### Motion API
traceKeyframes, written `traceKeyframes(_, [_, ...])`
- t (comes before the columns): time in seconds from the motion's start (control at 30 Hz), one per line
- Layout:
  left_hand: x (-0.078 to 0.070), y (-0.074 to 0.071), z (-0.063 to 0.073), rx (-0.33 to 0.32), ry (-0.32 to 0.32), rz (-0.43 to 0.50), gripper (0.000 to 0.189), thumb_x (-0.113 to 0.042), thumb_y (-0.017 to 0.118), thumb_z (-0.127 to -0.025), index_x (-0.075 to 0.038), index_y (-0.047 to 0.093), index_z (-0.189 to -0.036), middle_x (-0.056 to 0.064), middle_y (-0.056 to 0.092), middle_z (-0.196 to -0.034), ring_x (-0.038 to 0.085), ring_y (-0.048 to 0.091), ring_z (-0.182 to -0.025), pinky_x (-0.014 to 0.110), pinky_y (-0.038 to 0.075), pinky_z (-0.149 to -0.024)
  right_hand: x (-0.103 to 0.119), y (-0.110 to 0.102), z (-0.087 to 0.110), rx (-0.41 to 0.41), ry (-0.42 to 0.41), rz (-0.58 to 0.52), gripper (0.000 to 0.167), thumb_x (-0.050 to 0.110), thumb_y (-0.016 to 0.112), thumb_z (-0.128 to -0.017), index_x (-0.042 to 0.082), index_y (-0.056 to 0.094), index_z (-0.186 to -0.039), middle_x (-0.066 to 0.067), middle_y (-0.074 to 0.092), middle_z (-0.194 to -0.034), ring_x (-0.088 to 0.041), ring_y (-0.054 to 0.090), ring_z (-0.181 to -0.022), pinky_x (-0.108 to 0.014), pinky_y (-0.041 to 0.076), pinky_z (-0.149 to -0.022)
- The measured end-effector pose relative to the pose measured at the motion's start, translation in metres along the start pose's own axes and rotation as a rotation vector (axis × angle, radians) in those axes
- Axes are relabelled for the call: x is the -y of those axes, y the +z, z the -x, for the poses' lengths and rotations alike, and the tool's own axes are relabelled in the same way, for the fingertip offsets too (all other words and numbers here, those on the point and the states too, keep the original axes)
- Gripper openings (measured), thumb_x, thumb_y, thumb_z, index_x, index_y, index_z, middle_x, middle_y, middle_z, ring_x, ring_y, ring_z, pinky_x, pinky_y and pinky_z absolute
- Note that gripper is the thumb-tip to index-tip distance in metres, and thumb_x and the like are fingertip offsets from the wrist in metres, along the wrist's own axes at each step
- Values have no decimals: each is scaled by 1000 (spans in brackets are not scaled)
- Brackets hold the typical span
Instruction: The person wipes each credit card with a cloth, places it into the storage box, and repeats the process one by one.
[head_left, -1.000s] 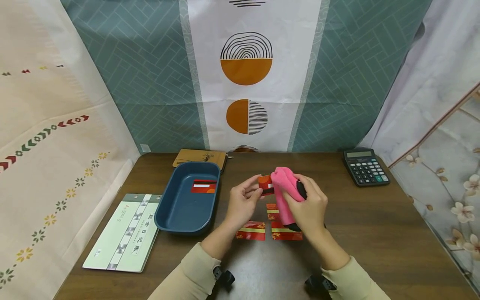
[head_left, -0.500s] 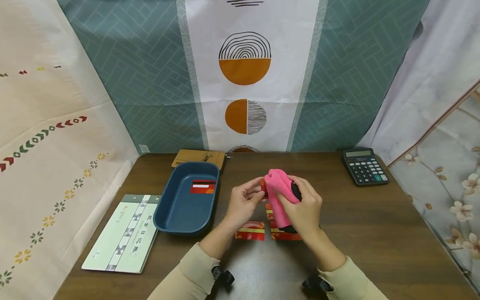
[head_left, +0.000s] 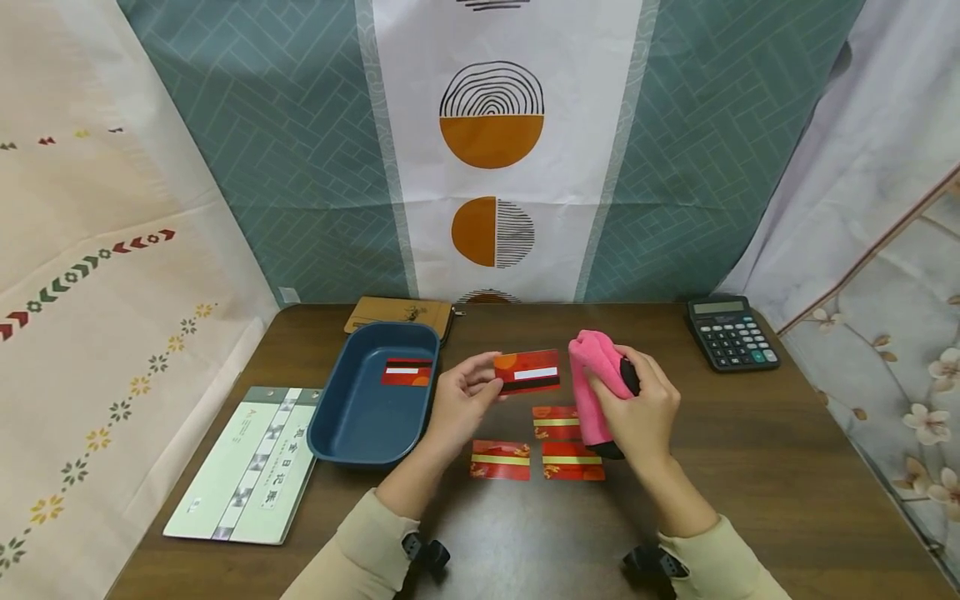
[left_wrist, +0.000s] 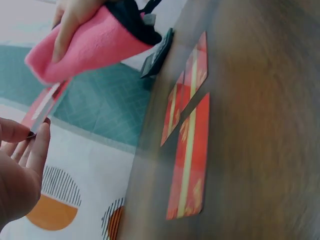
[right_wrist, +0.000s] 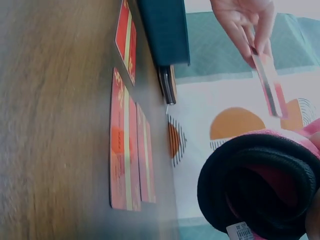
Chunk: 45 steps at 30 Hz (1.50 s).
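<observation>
In the head view my left hand (head_left: 459, 400) pinches a red card (head_left: 527, 363) by its left end. A white strip and a dark stripe cross the card's face. Off to the right, my right hand (head_left: 647, 412) grips a bundled pink cloth (head_left: 592, 392) with black trim. A gap separates card and cloth in this view. The cloth's rolled black end (right_wrist: 250, 185) and a small printed label (right_wrist: 240, 232) show in the right wrist view. Below the hands, three red cards with yellow stripes lie on the table, among them the front left card (head_left: 500, 461) and front right card (head_left: 573, 462).
A blue tray (head_left: 330, 442) left of my hands holds another red card (head_left: 407, 372). Beside it lies a pale green notebook (head_left: 243, 467). Behind the tray is a brown notebook (head_left: 405, 312). A black calculator (head_left: 732, 333) sits at the table's back right.
The card was partly behind the pink cloth and is now in full sight. My left hand has drawn a little left, and my right hand has carried the cloth right, away from it.
</observation>
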<state>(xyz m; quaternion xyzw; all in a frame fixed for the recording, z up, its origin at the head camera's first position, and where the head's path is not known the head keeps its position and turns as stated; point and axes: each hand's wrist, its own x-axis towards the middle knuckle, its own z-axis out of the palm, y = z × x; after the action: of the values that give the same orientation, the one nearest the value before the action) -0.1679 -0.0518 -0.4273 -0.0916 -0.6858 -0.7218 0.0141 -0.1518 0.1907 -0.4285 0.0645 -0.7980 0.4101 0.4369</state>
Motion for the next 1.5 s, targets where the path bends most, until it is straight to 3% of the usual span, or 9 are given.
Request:
traceKeyframes(0.2, [-7,-23,-7,-120,25,-15,40,9,67,-92,0,66,-131,19,67,-100,16,71,-80,32,63,-76,-6,-3,-1,-28,22,-10,44,5,91,-72,-1,73,-111,-16,73,-100,-31,67,-85,-3,43,-84])
traceKeyframes(0.4, [-18,-52,-14,-230,-1,-55,43,6,68,-93,-2,64,-136,23,71,-110,10,71,-79,26,62,-74,-9,-7,-2,-22,43,-17,45,7,91,-72,-1,73,-112,-17,73,-101,-31,67,-87,-3,44,-85])
traceKeyframes(0.6, [-25,-86,-23,-262,-39,-53,43,3,65,-96,0,60,-139,24,68,-122,6,72,-84,27,61,-78,-11,-10,-2,-1,67,-23,44,8,90,-75,0,72,-114,-17,72,-102,-29,67,-89,-4,44,-84])
traceKeyframes(0.73, [-25,-110,-29,-289,-66,-51,42,1,65,-97,0,60,-139,17,71,-118,5,72,-83,24,60,-78,-11,-11,-2,-1,71,-27,43,8,90,-75,0,73,-114,-16,73,-102,-28,66,-88,-5,44,-82])
traceKeyframes(0.87, [-19,-131,-34,-318,-94,-63,42,4,64,-96,1,60,-138,6,72,-105,4,70,-81,26,61,-79,-12,-12,-1,6,77,-17,43,8,90,-75,0,72,-113,-17,73,-102,-28,66,-87,-4,44,-82])
traceKeyframes(0.97, [-11,-147,-38,-325,-141,-102,43,5,62,-98,1,58,-140,12,70,-113,4,68,-84,26,61,-80,-12,-13,0,19,82,-10,43,8,90,-75,-1,72,-114,-17,72,-102,-29,66,-87,-4,44,-82])
traceKeyframes(1.1, [2,-166,-41,-303,-246,-175,45,3,58,-100,1,53,-145,26,60,-132,9,66,-94,26,60,-82,-12,-13,2,41,99,-10,43,7,89,-76,-1,71,-115,-17,72,-103,-28,65,-88,-3,44,-83])
traceKeyframes(1.27, [19,-178,-44,-177,-367,-277,45,6,55,-100,6,49,-145,30,56,-134,20,66,-101,32,59,-87,-12,-12,3,54,102,-14,43,7,88,-77,-1,71,-115,-17,72,-103,-26,65,-87,-3,44,-83])
traceKeyframes(1.5, [30,-178,-46,-87,-393,-439,44,6,57,-98,13,49,-141,33,57,-133,27,67,-102,37,58,-90,-13,-11,3,75,105,-13,45,7,89,-76,-1,71,-115,-16,72,-103,-26,65,-87,-3,44,-83])
